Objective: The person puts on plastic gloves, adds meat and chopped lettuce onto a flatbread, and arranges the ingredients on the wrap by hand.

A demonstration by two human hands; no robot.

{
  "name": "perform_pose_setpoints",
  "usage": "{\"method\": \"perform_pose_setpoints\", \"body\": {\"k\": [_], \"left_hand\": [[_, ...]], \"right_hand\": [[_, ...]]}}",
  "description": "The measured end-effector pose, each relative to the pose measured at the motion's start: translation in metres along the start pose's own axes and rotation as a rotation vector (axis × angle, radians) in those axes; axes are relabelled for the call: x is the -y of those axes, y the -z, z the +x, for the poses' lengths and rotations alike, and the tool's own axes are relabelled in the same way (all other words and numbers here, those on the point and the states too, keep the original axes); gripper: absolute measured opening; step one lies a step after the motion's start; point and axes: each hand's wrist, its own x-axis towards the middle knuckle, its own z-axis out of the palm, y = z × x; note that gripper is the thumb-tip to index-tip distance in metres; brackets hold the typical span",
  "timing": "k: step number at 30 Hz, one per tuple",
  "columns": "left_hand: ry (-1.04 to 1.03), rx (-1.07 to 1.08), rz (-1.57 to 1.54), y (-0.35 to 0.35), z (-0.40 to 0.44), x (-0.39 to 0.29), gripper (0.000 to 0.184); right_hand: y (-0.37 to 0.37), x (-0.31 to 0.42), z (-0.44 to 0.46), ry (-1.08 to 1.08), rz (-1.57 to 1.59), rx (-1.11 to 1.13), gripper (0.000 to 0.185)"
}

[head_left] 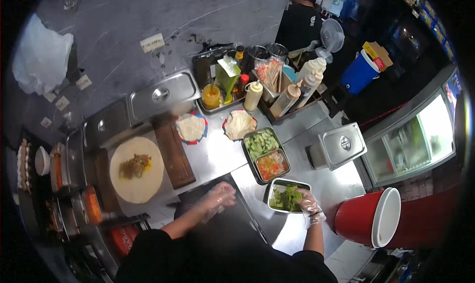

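Observation:
Clear plastic gloves cover both hands. My right hand reaches into a metal tray of green lettuce, its fingers closed on some leaves at the right side. My left hand hovers over the dark front edge of the counter, fingers curled in; whether anything is inside them is too small to tell. To its left a round flatbread lies flat with a brown and yellow filling on its middle. Behind the lettuce are sliced cucumber and a chopped tomato and onion mix in metal containers.
Two wrapped flatbread stacks lie behind. Sauce bottles stand at the back. A lidded metal container and a red bucket are at right. A person in black is beyond the counter.

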Motion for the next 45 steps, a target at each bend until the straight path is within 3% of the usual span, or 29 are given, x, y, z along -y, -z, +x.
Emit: {"method": "perform_pose_setpoints", "body": {"k": [2,4,8,9,14,17,19,20,22,24,31,34,36,38,39,40,41,42,44,45], "left_hand": [[0.005,-0.005,0.008,0.007,-0.003,0.001,0.035],[0.019,-0.016,0.004,0.013,-0.007,0.000,0.034],[0.038,-0.093,0.000,0.010,-0.023,-0.008,0.023],[0.014,-0.073,-0.007,0.011,-0.023,-0.008,0.025],[0.017,-0.108,-0.013,0.010,-0.031,-0.009,0.026],[-0.020,-0.107,-0.021,0.011,-0.035,-0.010,0.026],[-0.022,-0.096,-0.051,0.015,-0.041,-0.011,0.031],[-0.031,-0.127,-0.075,0.017,-0.042,-0.011,0.031],[-0.079,-0.152,-0.091,0.022,-0.044,-0.010,0.028],[-0.154,-0.164,-0.182,0.026,-0.054,-0.017,0.031],[-0.318,-0.268,-0.144,0.098,-0.085,-0.019,0.030],[-0.358,-0.307,-0.105,0.134,-0.125,-0.043,0.027],[-0.546,-0.446,0.037,0.157,-0.160,-0.056,0.029],[-0.569,-0.601,-0.013,0.188,-0.184,-0.062,0.032],[-0.644,-0.700,0.233,0.210,-0.193,-0.062,0.034],[-0.718,-0.791,0.483,0.233,-0.199,-0.060,0.037],[-0.757,-0.742,0.335,0.257,-0.201,-0.052,0.056],[-0.756,-0.730,0.319,0.274,-0.209,-0.053,0.056],[-0.811,-0.780,0.682,0.303,-0.222,-0.060,0.082],[-0.770,-0.792,0.892,0.311,-0.232,-0.070,0.105]], "right_hand": [[0.005,0.021,0.001,0.049,-0.036,-0.014,0.037],[0.008,0.036,0.001,-0.141,0.044,0.058,0.039],[0.017,0.070,0.000,-0.159,-0.046,0.132,0.043],[0.019,0.072,0.001,-0.259,-0.052,0.187,0.043],[0.011,0.052,0.003,-0.258,0.025,0.198,0.044],[0.022,0.077,-0.006,-0.234,-0.074,0.193,0.044],[0.025,0.077,-0.012,-0.218,-0.048,0.061,0.040],[0.023,0.053,-0.014,-0.196,-0.062,0.093,0.040],[0.016,0.003,-0.013,-0.119,-0.028,-0.080,0.037],[0.024,0.002,-0.012,-0.082,0.022,-0.150,0.037],[0.021,0.151,0.031,0.249,0.315,-0.047,0.037],[-0.021,0.244,0.059,0.460,0.427,0.112,0.036],[-0.061,0.307,0.072,0.590,0.506,0.246,0.036],[-0.114,0.368,0.089,0.690,0.554,0.396,0.036],[-0.148,0.397,0.100,0.726,0.547,0.460,0.036],[-0.175,0.429,0.119,0.580,0.255,0.579,0.037],[-0.222,0.406,0.142,0.743,0.389,0.530,0.037],[-0.238,0.463,0.139,0.838,-0.037,0.581,0.039],[-0.310,0.469,0.158,1.004,-0.165,0.413,0.036],[-0.325,0.492,0.155,0.946,-0.129,0.484,0.038]]}}
